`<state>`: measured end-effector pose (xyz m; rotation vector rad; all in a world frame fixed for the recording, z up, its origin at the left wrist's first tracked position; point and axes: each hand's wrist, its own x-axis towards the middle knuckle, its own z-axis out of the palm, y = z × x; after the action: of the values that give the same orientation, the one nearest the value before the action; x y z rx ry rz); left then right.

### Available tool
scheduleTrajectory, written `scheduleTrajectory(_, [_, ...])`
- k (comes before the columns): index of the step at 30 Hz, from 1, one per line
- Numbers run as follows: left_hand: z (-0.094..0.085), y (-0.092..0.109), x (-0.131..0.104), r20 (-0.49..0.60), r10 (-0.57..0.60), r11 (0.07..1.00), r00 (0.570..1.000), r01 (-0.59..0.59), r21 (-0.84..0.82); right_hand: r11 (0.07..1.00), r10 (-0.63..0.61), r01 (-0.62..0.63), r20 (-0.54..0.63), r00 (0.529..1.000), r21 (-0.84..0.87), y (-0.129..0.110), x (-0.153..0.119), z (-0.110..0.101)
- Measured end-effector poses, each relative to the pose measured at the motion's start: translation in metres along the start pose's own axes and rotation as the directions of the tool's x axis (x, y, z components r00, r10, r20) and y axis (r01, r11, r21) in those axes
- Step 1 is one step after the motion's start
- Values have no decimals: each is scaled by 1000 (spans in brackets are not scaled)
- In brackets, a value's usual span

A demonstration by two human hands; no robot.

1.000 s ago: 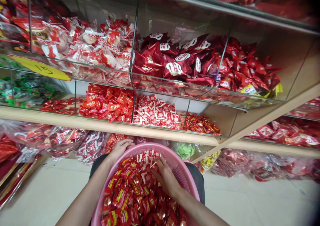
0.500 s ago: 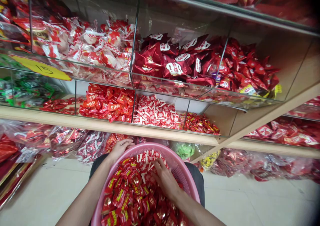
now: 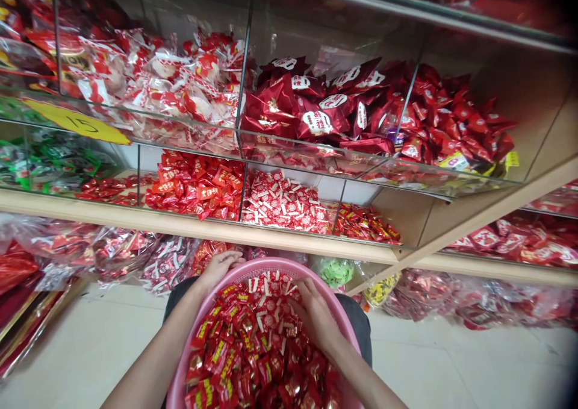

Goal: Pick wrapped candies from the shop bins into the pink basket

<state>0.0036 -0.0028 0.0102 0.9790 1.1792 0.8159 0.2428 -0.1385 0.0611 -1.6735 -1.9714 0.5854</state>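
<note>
A pink plastic basket point(image 3: 311, 271) rests between my knees. It is filled with red-wrapped candies with yellow lettering point(image 3: 217, 355), and small red-and-white candies point(image 3: 271, 303) lie heaped toward its far side. My left hand point(image 3: 220, 269) grips the basket's far left rim, its fingers laid over the edge. Inside the basket, along the right wall, my right hand point(image 3: 318, 318) bends over the red-and-white candies. Its fingers are curved and apart, with no candy visible in them; the fingertips are partly hidden.
Ahead stands a shelf point(image 3: 289, 236) with clear dividers and bins of wrapped sweets. A yellow tag point(image 3: 79, 121) marked 15 hangs at the left. Bagged sweets point(image 3: 419, 294) line the floor beneath the shelf, and flat packages point(image 3: 36, 318) lie at the left.
My right hand has shifted right across the candies toward the basket's right wall, uncovering more of the red-and-white ones. My left hand stays on the rim.
</note>
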Motion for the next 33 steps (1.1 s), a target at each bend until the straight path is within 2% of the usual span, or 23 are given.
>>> scheduleTrajectory(2, [0, -1, 1, 5, 9, 1000, 1000, -9, -7, 997, -34, 41, 111, 993, -61, -2, -3, -3])
scheduleTrajectory(5, [1, -2, 3, 11, 15, 1000, 1000, -15, -18, 973, -70, 127, 279, 958, -194, -9, -8, -3])
scheduleTrajectory(8, [1, -1, 2, 4, 3, 1000, 1000, -3, -15, 924, -88, 209, 353, 931, -320, -15, -12, 3])
scheduleTrajectory(11, [1, 1, 0, -4, -6, 1000, 1000, 6, -12, 893, -108, 253, 369, 923, -372, -15, -16, 11])
scheduleTrajectory(15, [1, 1, -1, -8, 7, 1000, 1000, -7, -9, 918, -104, 230, 365, 925, -324, -13, -19, 15])
scheduleTrajectory(18, [1, -2, 1, -1, 8, 1000, 1000, -8, -11, 963, -82, 168, 362, 928, -212, -11, -16, 9])
scheduleTrajectory(22, [-1, -7, 5, 16, 22, 999, 1000, -22, -44, 987, -62, 101, 292, 954, -122, -8, -7, -6])
scheduleTrajectory(24, [-2, -8, 6, 17, 25, 998, 1000, -24, -54, 984, -38, 84, 279, 959, -155, -7, -2, -11])
scheduleTrajectory(27, [-2, -7, 5, 14, 17, 999, 1000, -17, -46, 955, -14, 111, 331, 943, -277, -12, 1, -11])
scheduleTrajectory(30, [0, -4, 3, 5, 6, 999, 1000, -6, -38, 910, -11, 179, 411, 911, -373, -20, 0, -5])
scheduleTrajectory(33, [1, -1, 1, -1, 2, 999, 1000, -2, -37, 890, -9, 200, 424, 906, -409, -24, -1, 4])
